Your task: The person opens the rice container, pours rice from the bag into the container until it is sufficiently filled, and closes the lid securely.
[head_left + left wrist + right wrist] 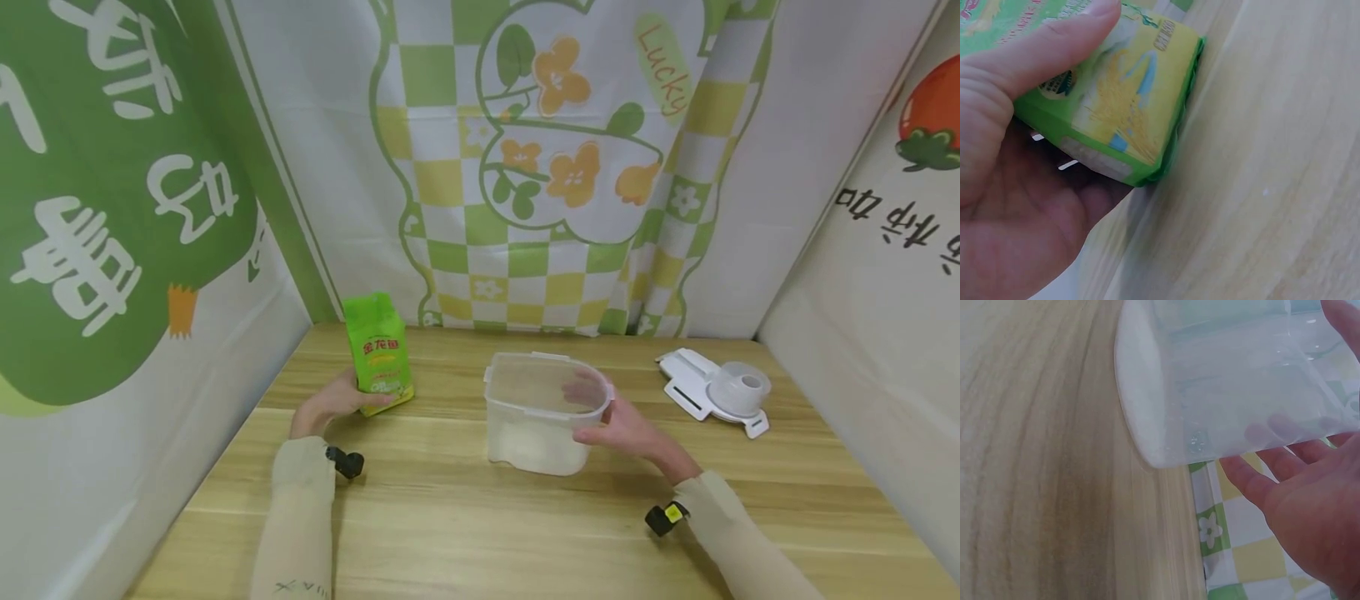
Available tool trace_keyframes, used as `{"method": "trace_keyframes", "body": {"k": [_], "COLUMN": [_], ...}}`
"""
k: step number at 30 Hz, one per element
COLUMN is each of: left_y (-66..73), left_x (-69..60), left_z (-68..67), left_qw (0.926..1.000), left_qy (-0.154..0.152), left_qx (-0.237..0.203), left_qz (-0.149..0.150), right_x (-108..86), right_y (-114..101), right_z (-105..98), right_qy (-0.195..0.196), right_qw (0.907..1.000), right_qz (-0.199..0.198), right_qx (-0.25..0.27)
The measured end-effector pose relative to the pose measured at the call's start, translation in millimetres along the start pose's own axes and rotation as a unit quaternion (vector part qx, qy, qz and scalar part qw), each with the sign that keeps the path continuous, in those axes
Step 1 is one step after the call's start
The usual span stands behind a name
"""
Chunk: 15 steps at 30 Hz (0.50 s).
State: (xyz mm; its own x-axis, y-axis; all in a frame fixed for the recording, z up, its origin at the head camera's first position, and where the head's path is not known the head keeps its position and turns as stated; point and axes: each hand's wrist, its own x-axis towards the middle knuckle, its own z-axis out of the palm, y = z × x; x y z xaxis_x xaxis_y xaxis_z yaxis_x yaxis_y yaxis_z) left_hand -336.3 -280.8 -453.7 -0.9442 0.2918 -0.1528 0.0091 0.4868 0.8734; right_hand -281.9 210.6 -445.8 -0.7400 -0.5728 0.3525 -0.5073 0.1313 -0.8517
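A green bag with red lettering (381, 354) is upright at the left of the table, and my left hand (343, 397) grips its lower part. In the left wrist view my thumb lies across the front of the bag (1129, 94), with the other fingers behind it. A translucent, lidless plastic container (528, 433) stands near the middle of the table. My right hand (618, 423) holds its right side, thumb in front and fingers at the far side. In the right wrist view fingertips of the right hand (1316, 494) touch the container wall (1229, 394).
A white lid (686, 379) lies on the wooden table (480, 533) at the right, with a translucent round cup (738, 389) on it. A patterned curtain (517, 258) hangs behind the table, and printed cloth walls stand on both sides.
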Motion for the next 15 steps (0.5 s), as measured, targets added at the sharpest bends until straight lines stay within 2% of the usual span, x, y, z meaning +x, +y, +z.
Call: {"method": "trace_keyframes", "body": {"k": [4,11,15], "left_y": [-2.7,-4.5,-3.9], "left_x": [-1.2,-1.5,-2.1], "left_z": [0.8,3.7,5.2], "left_qw": [1.0,0.9992,0.999], "left_qy": [0.001,0.027,0.034], "left_qx": [-0.001,0.004,-0.005], "left_qz": [-0.007,-0.03,-0.028], "right_x": [0.7,0.6,0.4], "right_y": [-0.3,-0.7,-0.2], "right_z": [0.2,0.1,-0.3], "right_qy": [-0.007,-0.013,-0.011], "right_qw": [1.0,0.9998,0.9996], "right_qz": [0.002,-0.001,-0.002], "right_qx": [-0.002,0.017,0.025]}}
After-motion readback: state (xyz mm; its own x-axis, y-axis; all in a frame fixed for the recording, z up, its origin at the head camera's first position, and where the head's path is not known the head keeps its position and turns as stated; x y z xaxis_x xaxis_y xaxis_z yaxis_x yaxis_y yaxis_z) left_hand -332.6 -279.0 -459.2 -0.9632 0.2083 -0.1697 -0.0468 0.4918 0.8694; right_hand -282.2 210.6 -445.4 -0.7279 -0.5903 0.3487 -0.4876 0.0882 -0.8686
